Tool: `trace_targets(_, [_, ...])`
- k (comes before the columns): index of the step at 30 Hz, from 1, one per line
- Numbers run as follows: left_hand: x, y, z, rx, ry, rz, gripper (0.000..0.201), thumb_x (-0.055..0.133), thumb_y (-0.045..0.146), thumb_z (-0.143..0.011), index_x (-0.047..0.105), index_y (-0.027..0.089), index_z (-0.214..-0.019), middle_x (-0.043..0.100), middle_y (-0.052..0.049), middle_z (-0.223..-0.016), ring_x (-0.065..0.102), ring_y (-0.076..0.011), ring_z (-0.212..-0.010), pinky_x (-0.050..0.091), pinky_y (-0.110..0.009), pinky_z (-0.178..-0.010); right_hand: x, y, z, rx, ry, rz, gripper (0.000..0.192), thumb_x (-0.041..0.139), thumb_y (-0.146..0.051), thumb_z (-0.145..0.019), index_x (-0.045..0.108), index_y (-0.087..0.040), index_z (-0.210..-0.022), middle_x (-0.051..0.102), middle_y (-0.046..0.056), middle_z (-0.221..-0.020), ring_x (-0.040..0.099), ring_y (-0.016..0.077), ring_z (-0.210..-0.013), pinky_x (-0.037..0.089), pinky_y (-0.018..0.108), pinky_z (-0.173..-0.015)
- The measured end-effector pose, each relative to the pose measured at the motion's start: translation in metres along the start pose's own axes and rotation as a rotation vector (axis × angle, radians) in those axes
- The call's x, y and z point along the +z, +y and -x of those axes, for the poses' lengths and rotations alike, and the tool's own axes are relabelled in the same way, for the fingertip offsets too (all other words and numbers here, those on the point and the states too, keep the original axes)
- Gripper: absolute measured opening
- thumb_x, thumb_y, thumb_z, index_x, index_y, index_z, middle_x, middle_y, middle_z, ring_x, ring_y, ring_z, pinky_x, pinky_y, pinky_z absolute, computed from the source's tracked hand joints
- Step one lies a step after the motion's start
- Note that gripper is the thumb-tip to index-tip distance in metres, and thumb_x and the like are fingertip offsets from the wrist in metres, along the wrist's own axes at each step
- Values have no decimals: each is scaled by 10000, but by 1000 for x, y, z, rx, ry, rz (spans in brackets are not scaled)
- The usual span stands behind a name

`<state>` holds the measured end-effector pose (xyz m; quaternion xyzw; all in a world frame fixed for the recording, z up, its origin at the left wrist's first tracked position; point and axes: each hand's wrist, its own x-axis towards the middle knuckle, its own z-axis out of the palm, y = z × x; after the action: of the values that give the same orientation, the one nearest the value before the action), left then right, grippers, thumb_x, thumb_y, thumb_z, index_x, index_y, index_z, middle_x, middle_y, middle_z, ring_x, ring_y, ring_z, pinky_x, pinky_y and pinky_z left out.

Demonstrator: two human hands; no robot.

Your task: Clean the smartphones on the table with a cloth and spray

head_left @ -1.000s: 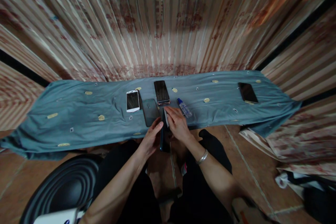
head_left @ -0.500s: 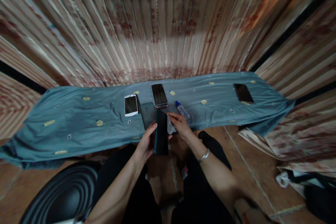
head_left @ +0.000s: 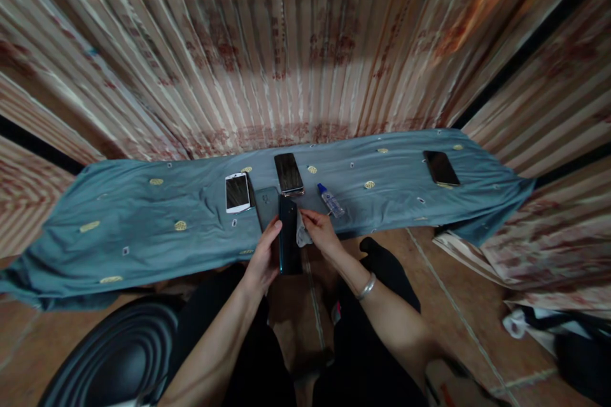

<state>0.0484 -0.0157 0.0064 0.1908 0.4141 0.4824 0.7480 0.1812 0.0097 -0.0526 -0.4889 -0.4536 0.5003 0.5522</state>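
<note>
My left hand (head_left: pixel 264 259) grips a dark phone (head_left: pixel 290 238) by its left edge, holding it upright lengthwise above my lap, in front of the cloth-covered table. Pinched in my right hand (head_left: pixel 321 229) is a small grey wiping cloth (head_left: pixel 302 233), which hangs against the phone's right edge. Just beyond the phone lies a dark phone with a shiny screen (head_left: pixel 289 172), seemingly stacked on another. A white phone (head_left: pixel 237 193) rests to the left. Between them is a grey-blue flat item (head_left: pixel 267 201), partly covered by the held phone. A clear bottle with a blue cap (head_left: pixel 330 200) lies to the right.
A blue-green patterned cloth (head_left: pixel 143 216) drapes the long narrow table. Another dark phone (head_left: pixel 442 168) lies near its right end. Patterned curtains (head_left: pixel 305 44) hang behind. A round black ribbed object (head_left: pixel 114 356) stands at lower left, over a tiled floor (head_left: pixel 458 286).
The held phone has shifted slightly left and turned more edge-on. My right hand and the grey cloth have moved a little left and down along its edge.
</note>
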Motion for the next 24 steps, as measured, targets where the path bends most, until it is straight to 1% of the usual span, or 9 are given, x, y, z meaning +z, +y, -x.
trace_targets(3, [0,5,-4,54,6,11,161,702,236,-766,696,149,-902,753,-50,-820,722,-205,-829,567,-283,-800,5,3,10,-98,-67,157,278,512,-309,-847,752,-221,-955,764,3,-868,702,188,-829,557,333,-802])
trace_targets(6, [1,9,-5,34,-18,18,125,654,245,-798,696,137,-846,755,-69,-829,718,-225,-885,559,-302,-824,7,3,18,-155,-98,324,311,466,-244,-898,732,-220,-1057,765,27,-1000,705,208,-961,536,368,-896])
trace_targets(10, [0,9,-5,-42,-52,-3,161,645,259,-797,692,132,-885,754,-86,-868,710,-235,-920,550,-321,-835,3,-5,23,-224,-136,535,345,430,-188,-940,681,-185,-1177,739,83,-1108,695,231,-1016,536,378,-895])
trace_targets(12, [-2,8,-7,-25,-61,-4,201,682,255,-762,680,144,-929,751,-74,-894,708,-219,-899,547,-303,-810,0,-11,25,-306,-159,662,358,431,-175,-944,650,-153,-1227,735,118,-1093,695,245,-996,538,381,-884])
trace_targets(14, [-5,7,-8,23,-63,-6,286,727,252,-719,659,161,-982,744,-54,-902,704,-191,-846,539,-269,-741,-2,-17,27,-411,-187,748,373,421,-160,-949,627,-139,-1259,729,134,-1088,684,243,-997,532,376,-897])
trace_targets(16, [-7,6,-10,69,-49,-20,393,759,258,-690,625,175,-1051,736,-38,-888,692,-170,-792,519,-244,-662,-3,-22,30,-507,-213,753,377,395,-160,-962,625,-147,-1260,719,131,-1113,667,228,-1028,520,370,-928])
trace_targets(18, [-10,6,-11,111,-12,-44,508,778,259,-675,575,194,-1137,727,-23,-869,681,-163,-768,500,-237,-621,-3,-26,34,-561,-226,694,368,387,-182,-973,638,-169,-1243,710,117,-1149,651,216,-1067,508,372,-960])
trace_targets(21, [-11,4,-14,153,73,-77,706,801,237,-650,472,227,-1274,715,-5,-851,672,-168,-774,496,-253,-625,-2,-30,38,-514,-209,552,348,414,-228,-977,643,-222,-1238,711,79,-1167,652,194,-1085,515,357,-959])
trace_targets(24, [-11,0,-17,194,161,-79,831,826,203,-613,411,234,-1333,694,25,-811,654,-143,-731,490,-250,-660,0,-35,42,-450,-216,474,358,485,-289,-955,608,-228,-1285,690,72,-1221,645,192,-1117,513,351,-972])
